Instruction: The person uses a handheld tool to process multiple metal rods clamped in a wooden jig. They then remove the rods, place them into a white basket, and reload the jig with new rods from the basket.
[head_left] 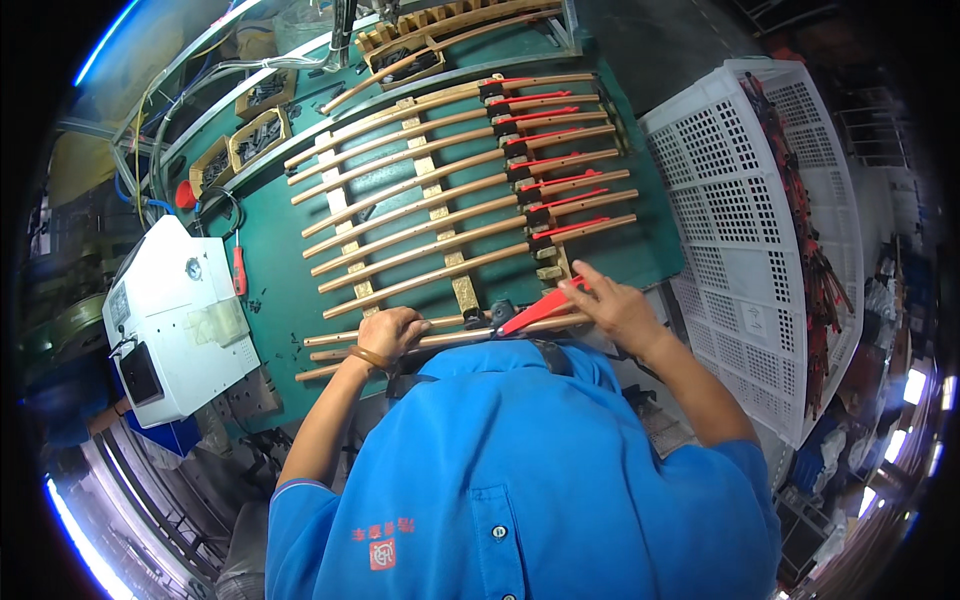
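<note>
At the near edge of the table, my left hand [392, 335] is closed over a copper-brown rod [455, 338], its fingers bent down around it. My right hand [622, 315] pinches a red tapered strip [545, 309] between thumb and fingers, above the right part of the near rods. The strip's narrow end points left, to a small dark part on the rod. Beyond my hands several parallel rods [420, 230] lie across notched wooden supports [439, 212]. Each carries a black clip [524, 194] toward its right end, with a red strip [572, 182] beside it.
A white machine [180, 320] stands at the left, near a red-handled screwdriver [239, 270]. Wooden boxes [262, 138] of black parts line the table's far left. To the right, a white perforated crate [725, 180] holds red and dark pieces. A metal rail [300, 150] crosses behind the rods.
</note>
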